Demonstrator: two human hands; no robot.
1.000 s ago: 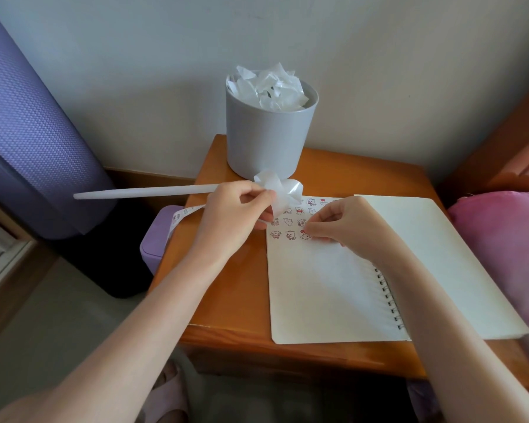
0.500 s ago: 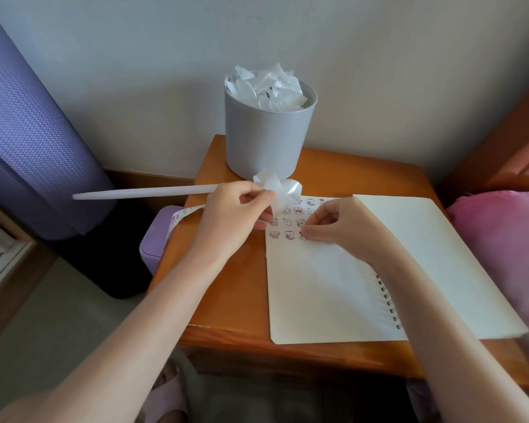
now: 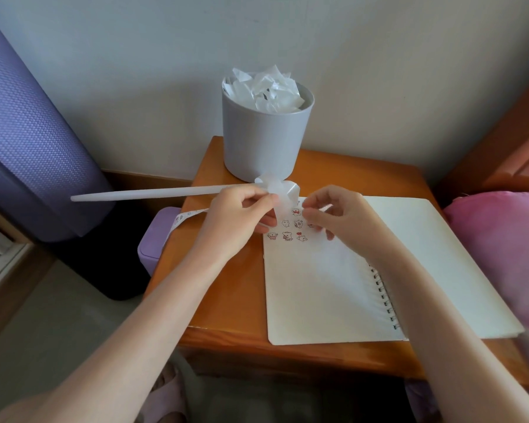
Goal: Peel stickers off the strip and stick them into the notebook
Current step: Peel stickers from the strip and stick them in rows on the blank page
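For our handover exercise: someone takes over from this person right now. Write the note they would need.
Left hand pinches the sticker strip over the top left corner of the open notebook; a printed length trails off the left edge of the wooden table.
Right hand is beside the strip, fingers curled; whether it holds a sticker cannot be told.
Done: a few rows of stickers at the top of the left page.
Left: peel more and fill the bare page below.

Grey bin of crumpled paper on wooden table, purple mat, pink cushion
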